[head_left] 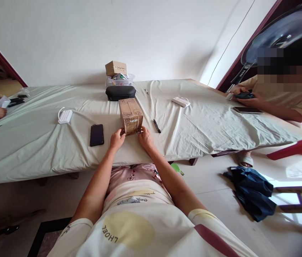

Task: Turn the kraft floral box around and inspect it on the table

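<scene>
A brown cardboard box (131, 110) with dark line drawings stands on the cloth-covered table in front of me. My left hand (117, 139) grips its lower near left corner, fingers curled in against the side. At the lower near right corner my right hand (146, 138) holds it the same way. Some of the fingertips are hidden by the box. A black pen (157, 126) lies just right of the box, and a dark smartphone (96, 135) lies to the left of my left hand. Directly behind the box is a black zip case (120, 92).
White devices with cable loops, one at left (65, 116) and one at right (181, 102), lie on the table (199, 132). A plastic bin (121, 81) holding a small carton (116, 67) stands by the wall. People sit at both ends; the right one handles a dark object (244, 95).
</scene>
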`<state>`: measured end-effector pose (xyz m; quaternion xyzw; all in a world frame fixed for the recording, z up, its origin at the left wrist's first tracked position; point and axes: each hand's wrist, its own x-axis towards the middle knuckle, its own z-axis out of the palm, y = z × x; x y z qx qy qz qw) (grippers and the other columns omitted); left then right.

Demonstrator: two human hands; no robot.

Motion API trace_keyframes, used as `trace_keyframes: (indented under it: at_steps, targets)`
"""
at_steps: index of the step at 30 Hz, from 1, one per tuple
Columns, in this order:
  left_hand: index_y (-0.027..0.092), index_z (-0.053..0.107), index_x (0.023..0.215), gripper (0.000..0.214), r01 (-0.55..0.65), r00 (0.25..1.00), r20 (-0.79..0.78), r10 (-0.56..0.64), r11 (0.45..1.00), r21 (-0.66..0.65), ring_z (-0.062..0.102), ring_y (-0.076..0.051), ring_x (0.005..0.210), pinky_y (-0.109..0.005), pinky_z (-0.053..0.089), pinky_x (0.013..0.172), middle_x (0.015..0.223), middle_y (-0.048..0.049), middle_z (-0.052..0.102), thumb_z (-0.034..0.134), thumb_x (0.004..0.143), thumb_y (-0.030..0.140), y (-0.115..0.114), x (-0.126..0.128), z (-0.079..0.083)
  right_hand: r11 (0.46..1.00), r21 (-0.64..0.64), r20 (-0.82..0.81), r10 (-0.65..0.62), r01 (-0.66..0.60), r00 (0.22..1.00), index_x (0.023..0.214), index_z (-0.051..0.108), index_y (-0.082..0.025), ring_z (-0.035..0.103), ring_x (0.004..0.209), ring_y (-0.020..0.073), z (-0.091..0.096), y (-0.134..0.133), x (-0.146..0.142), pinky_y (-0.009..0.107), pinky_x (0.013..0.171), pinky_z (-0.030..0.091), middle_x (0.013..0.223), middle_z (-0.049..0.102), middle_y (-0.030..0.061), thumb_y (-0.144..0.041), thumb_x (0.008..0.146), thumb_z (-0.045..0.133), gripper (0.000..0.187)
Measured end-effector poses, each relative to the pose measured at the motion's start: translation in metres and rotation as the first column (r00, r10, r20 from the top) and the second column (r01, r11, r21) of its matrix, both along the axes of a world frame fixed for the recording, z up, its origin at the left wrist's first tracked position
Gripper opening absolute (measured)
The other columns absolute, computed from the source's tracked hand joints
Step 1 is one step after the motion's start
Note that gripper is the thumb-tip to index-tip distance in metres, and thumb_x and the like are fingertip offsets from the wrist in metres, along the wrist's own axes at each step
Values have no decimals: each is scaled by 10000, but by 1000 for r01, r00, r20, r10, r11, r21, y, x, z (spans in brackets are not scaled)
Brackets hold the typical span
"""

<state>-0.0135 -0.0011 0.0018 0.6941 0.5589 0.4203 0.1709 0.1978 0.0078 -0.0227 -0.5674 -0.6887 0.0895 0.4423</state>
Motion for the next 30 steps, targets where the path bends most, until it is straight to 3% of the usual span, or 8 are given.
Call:
trace_keyframes:
  at_steps: [15, 23, 30]
  targets:
    - [218, 711, 1195, 315, 22, 999, 24, -22, 1000, 5, 771, -255, 1057, -388, 586, 998, 1072, -74, 820, 628, 892, 193, -2, -1, 4, 999, -6, -103, 34, -35, 994, 1380, 570, -180, 712, 1010, 283, -4, 2, 1, 495, 989, 590, 1232, 730, 166, -206, 850, 535, 531]
    - [225, 723, 1216, 316, 17, 1000, -21, -18, 999, -43, 764, -261, 1093, -374, 573, 1000, 1107, -73, 823, 626, 916, 218, -8, -1, 11, 997, -79, -132, -31, 20, 991, 1293, 599, -164, 711, 943, 267, 11, -6, 1, 466, 930, 583, 1188, 730, 161, -210, 860, 549, 439]
    - [236, 718, 1236, 307, 37, 999, -19, -39, 996, -86, 766, -256, 1099, -355, 573, 984, 1150, -75, 820, 637, 945, 292, -10, 1, 13, 995, -20, -141, -102, 100, 985, 1111, 628, -210, 679, 911, 245, 18, -12, 4, 400, 863, 556, 1017, 735, 94, -210, 856, 510, 281]
